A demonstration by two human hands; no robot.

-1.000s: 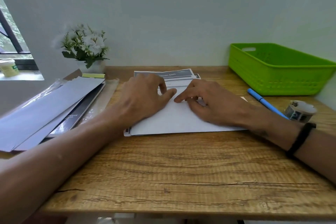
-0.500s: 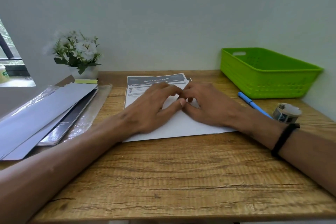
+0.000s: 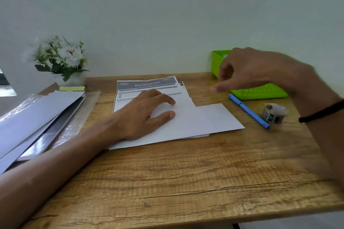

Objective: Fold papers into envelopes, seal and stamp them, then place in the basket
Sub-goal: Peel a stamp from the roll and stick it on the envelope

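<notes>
While pinned flat under left hand [image 3: 143, 115], thin, limp folded white paper sheet [image 3: 195, 121]; best pinched at creased edge; right hand [image 3: 260, 72] raised, loosely curled, empty.

arms: bare, no sleeves | right wrist: thin black band [image 3: 322, 113] | hands: bare, no gloves

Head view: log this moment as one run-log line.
left hand: flat, pressing folded paper | right hand: raised near green basket, holding nothing | pen: on table, untouched
</notes>
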